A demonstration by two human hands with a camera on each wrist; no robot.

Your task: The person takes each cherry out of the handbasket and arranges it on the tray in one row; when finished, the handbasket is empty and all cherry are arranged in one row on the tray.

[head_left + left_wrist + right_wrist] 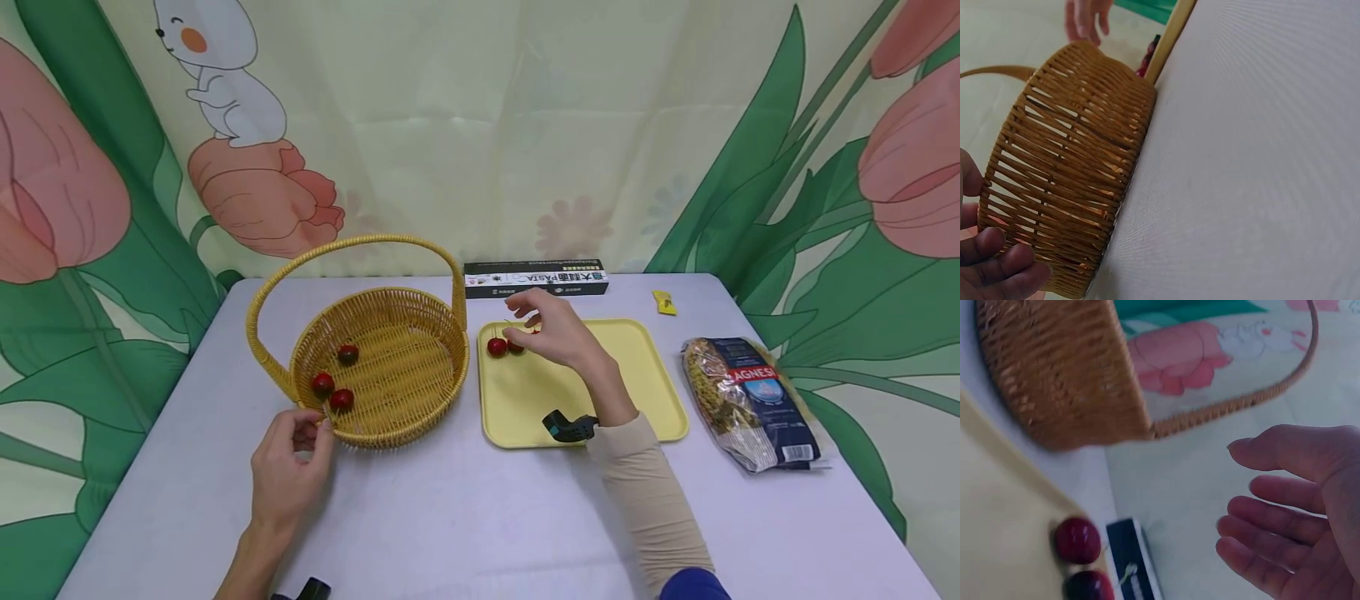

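At its near left edge, my left hand (pixel 291 467) pinches the rim of a yellow wicker basket (pixel 390 437). The left wrist view shows those fingers (pixel 1007 262) against the basket's woven wall. Inside, on the left of the basket floor, lie three dark red cherries (pixel 341 400). My right hand (pixel 558 331) hovers over a pale yellow tray (pixel 517 417), thumb and fingers apart with nothing between them. Beneath it, at the tray's far left corner, are red cherries (pixel 497 347) with stems, partly hidden by the hand. Two cherries (pixel 1077 540) show in the right wrist view.
A black pasta box (pixel 536 290) lies behind the tray. To the tray's right are a small yellow packet (pixel 664 302) and a bag of pasta (pixel 757 404). The basket's tall handle (pixel 360 240) arches over it. A printed curtain hangs behind the white table (pixel 450 533).
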